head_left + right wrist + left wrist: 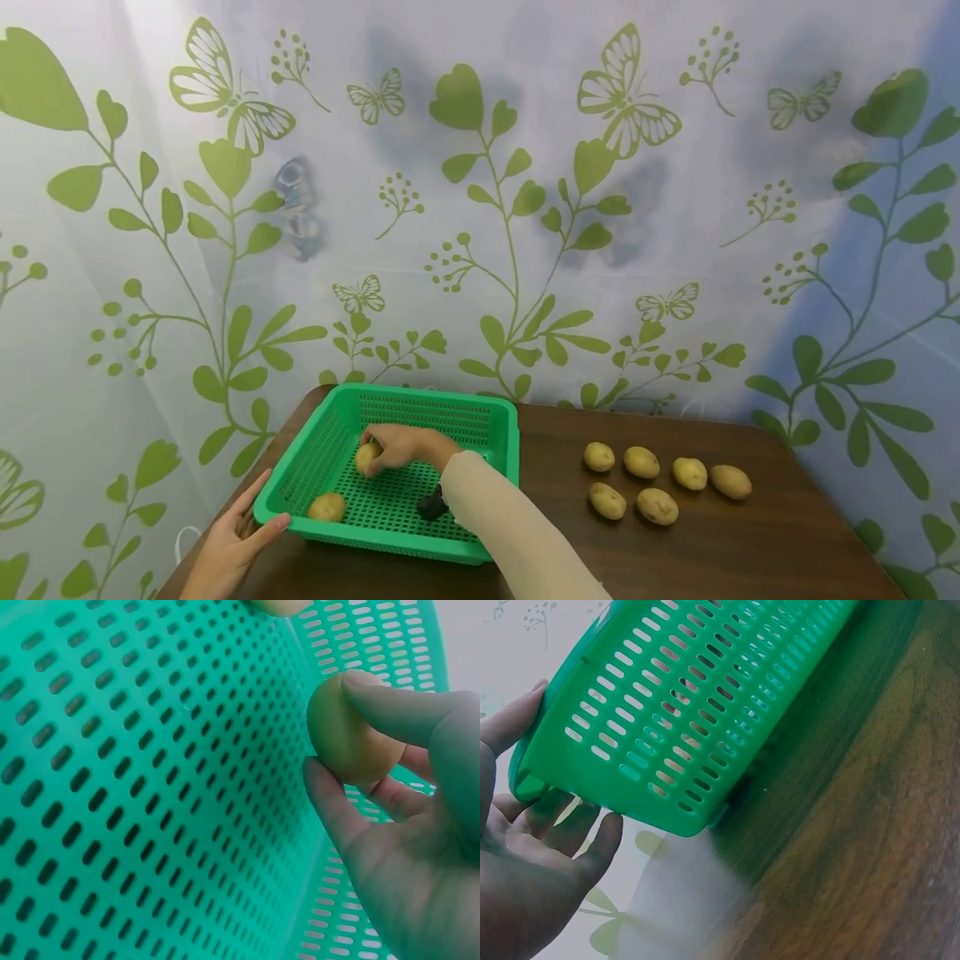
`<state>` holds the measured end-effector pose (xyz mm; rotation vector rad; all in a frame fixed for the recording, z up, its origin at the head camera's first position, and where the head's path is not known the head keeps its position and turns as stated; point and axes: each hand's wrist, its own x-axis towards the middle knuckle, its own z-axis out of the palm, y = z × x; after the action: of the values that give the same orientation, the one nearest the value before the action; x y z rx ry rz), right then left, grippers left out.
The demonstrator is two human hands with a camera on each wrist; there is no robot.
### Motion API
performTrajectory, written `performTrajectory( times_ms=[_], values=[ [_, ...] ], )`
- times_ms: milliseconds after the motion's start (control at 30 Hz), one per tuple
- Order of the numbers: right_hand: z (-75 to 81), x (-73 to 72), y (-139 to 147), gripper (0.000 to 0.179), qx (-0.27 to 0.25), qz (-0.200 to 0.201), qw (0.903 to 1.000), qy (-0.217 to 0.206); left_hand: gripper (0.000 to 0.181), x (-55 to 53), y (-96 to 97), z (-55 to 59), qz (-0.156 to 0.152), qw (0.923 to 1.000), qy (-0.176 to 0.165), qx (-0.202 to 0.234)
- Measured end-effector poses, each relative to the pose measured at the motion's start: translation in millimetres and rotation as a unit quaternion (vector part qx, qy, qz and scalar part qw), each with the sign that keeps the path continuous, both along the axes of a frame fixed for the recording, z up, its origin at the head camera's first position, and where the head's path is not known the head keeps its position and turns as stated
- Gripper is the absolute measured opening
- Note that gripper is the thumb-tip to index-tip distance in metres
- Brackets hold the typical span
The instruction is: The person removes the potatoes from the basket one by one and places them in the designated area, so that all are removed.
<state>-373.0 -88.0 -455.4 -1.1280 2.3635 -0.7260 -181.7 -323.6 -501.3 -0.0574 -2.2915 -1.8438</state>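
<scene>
A green perforated plastic basket (390, 546) sits on the left part of a brown wooden table. Inside it my right hand (401, 450) pinches a yellow potato (341, 739) between thumb and fingers, close to the basket's left wall. Another potato (327, 507) lies in the basket's front left corner. My left hand (228, 546) holds that same corner from outside. In the left wrist view, its thumb lies on the rim and its fingers bend under the edge.
On the table (720, 558) right of the basket lie several potatoes (657, 506) in two loose rows. Behind stands a curtain (465, 250) with green leaves and butterflies. A black device (432, 504) shows at my right wrist, over the basket floor.
</scene>
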Motion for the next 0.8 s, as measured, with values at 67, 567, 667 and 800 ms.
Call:
performTrajectory(
  times_ms=[67, 567, 667, 800],
  values=[
    [3.2, 0.8, 3, 0.05, -0.02, -0.003, 0.9997, -0.017, 0.075, 0.9, -0.7, 1.3, 0.005, 0.9999, 0.002, -0.012],
    [15.3, 7.5, 36, 0.046, -0.126, -0.017, 0.9868, -0.1, 0.08, -1.2, 8.3, 6.5, -0.014, 0.9982, -0.031, 0.049],
    [19.0, 10.4, 40, 0.046, -0.155, -0.016, 0.98, -0.123, 0.079, 0.4, 9.1, 6.2, -0.011, 0.998, -0.03, 0.054],
    [25.0, 15.3, 38, 0.047, -0.187, -0.008, 0.9711, -0.148, 0.077, 6.8, 5.7, 6.9, 0.003, 0.9989, -0.022, 0.042]
  ],
)
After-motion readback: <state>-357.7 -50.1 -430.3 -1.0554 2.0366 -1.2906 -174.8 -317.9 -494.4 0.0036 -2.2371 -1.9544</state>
